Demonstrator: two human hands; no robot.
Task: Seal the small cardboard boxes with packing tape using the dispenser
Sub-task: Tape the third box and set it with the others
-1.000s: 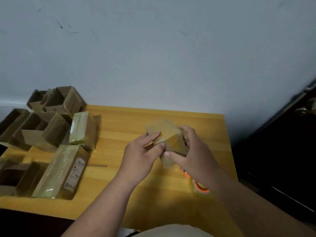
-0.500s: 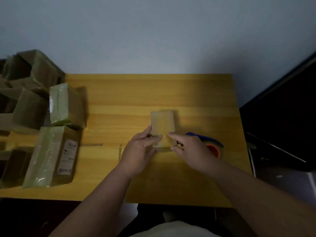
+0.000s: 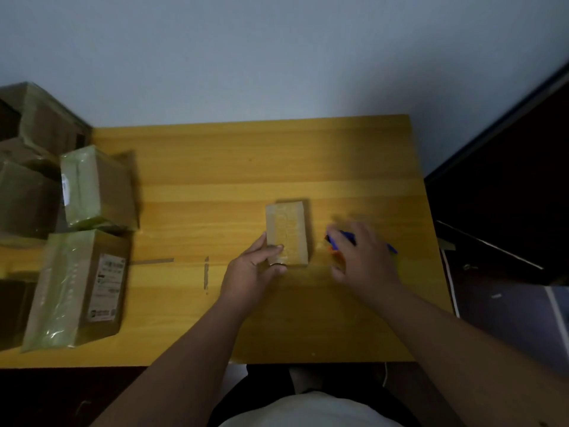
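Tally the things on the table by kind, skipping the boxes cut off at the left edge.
Cardboard boxes: 3 (small box, far taped box, labelled box)
Tape dispenser: 1
Grey strips on the tabletop: 2
Total: 6

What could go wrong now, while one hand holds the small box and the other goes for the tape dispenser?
1. The left hand holds the small box only at its near end, so the box may slide on the table when tape is pulled across it.
2. The right hand is blurred over the tape dispenser; a hasty grab may be poor.
3. The dispenser lies close beside the box, so lifting it might knock the box.
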